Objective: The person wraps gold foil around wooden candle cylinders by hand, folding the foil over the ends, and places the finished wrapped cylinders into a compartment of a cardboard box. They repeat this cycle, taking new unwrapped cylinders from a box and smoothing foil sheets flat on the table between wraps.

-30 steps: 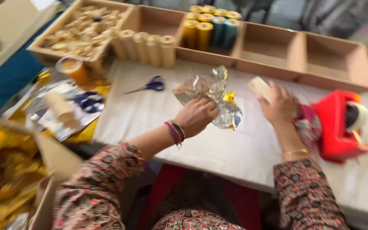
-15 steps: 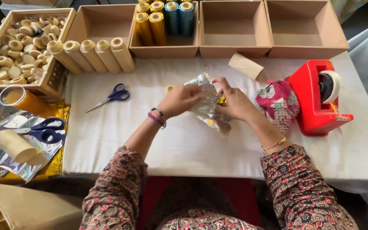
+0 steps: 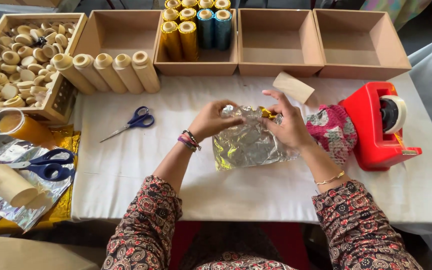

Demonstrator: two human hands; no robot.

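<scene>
A crinkled sheet of silver foil (image 3: pixel 248 142) lies on the white-covered surface (image 3: pixel 256 195), in front of the row of open cardboard boxes (image 3: pixel 281 42), and both hands work at its far edge. The left hand (image 3: pixel 211 120) is closed, fingers pinching the foil's upper left corner; the right hand (image 3: pixel 288 125) grips the upper right part, thumb and fingers curled over the foil, where a bit of gold (image 3: pixel 268 114) peeks out between the two hands. Just right of the foil, touching the right wrist area, sits a pink patterned cloth bundle (image 3: pixel 333 132), and beyond that, further right, a red tape dispenser (image 3: pixel 376 127). A bare cardboard tube (image 3: pixel 292 87) lies just behind the foil, near the boxes. Left of the foil, well apart, rest blue-handled scissors (image 3: pixel 133 121). Behind and left of the foil, five plain tubes (image 3: pixel 106 72) lie side by side, and one box holds gold and blue wrapped tubes (image 3: pixel 196 27). Far left of the foil, a wooden tray (image 3: pixel 58 100) is full of small round wooden pieces, and below it more foil sheets carry a second pair of scissors (image 3: pixel 43 165).
</scene>
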